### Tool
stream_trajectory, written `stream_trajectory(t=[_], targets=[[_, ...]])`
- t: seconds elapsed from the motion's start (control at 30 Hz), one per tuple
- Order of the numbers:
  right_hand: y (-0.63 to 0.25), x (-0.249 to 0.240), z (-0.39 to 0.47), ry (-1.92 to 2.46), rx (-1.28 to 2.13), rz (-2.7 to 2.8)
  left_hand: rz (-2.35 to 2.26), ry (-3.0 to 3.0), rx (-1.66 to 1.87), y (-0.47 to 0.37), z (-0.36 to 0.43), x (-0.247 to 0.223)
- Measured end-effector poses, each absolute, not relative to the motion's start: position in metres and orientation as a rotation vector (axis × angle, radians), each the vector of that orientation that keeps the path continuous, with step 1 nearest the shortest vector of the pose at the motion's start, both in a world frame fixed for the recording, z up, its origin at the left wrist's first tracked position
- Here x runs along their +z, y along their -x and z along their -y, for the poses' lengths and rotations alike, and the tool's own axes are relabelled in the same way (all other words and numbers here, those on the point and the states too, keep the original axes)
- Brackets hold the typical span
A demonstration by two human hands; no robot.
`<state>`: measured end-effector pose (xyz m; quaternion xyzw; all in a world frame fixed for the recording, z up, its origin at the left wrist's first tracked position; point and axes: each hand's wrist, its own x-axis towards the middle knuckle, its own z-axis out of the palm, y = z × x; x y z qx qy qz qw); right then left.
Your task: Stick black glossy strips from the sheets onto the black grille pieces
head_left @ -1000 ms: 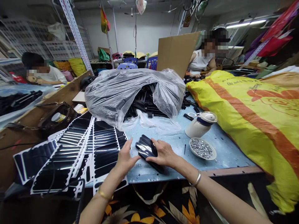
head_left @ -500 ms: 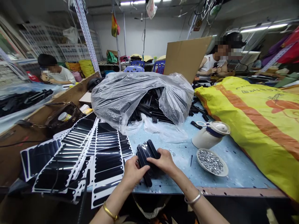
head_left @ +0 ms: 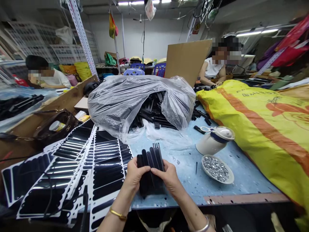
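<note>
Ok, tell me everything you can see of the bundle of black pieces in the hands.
The bundle of black pieces is several long, narrow strips packed side by side, smooth and plastic-looking. Some far ends are rounded; the rightmost piece ends in short prongs. The ends are staggered, fanning slightly and pointing away from the person. The left hand grips its left side, the right hand its right. It is near the table's front edge; whether it touches the surface is unclear.

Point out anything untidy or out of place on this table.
The sheets lie in a ragged, overlapping fan, one jutting past the front of the table. A black piece lies loose between the bag and the jug. The stack held by the left hand and right hand is uneven along its top. I see no obvious damage.
</note>
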<state>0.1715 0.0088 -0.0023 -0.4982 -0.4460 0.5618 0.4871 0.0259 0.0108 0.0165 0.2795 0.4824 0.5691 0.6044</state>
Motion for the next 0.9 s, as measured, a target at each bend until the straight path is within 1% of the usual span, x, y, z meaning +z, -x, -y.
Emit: stream_trajectory(t=[0.07, 0.13, 0.23, 0.3, 0.37, 0.47, 0.57, 0.6, 0.7, 0.9], targets=[[-0.172, 0.007, 0.005, 1.195, 1.375, 0.998, -1.238, -0.873, 1.313, -0.028, -0.002, 0.026], [-0.177, 0.021, 0.023, 1.200, 1.360, 0.936, -1.242, -1.018, 1.249, -0.027, 0.013, 0.040], [-0.201, 0.044, 0.061, 1.245, 1.314, 0.977, -1.118, -1.157, 1.071, -0.016, 0.048, 0.057], [-0.226, 0.053, 0.093, 1.328, 1.253, 1.084, -1.098, -1.416, 0.890, -0.004, 0.075, 0.056], [-0.249, 0.052, 0.128, 1.429, 1.234, 1.151, -1.017, -1.671, 0.668, 0.005, 0.101, 0.039], [-0.263, 0.035, 0.174, 1.509, 1.372, 1.147, -0.985, -1.902, 0.402, 0.003, 0.126, -0.012], [-0.248, 0.010, 0.200, 1.470, 1.612, 1.089, -1.070, -1.863, 0.090, -0.012, 0.132, -0.067], [-0.240, 0.001, 0.203, 1.448, 1.666, 1.050, -1.050, -1.849, 0.036, -0.017, 0.132, -0.081], [-0.216, -0.029, 0.196, 1.419, 1.718, 0.877, -0.982, -1.830, -0.043, -0.028, 0.131, -0.108], [-0.183, -0.087, 0.141, 1.532, 1.610, 0.749, -0.909, -1.829, -0.073, -0.035, 0.131, -0.124]])
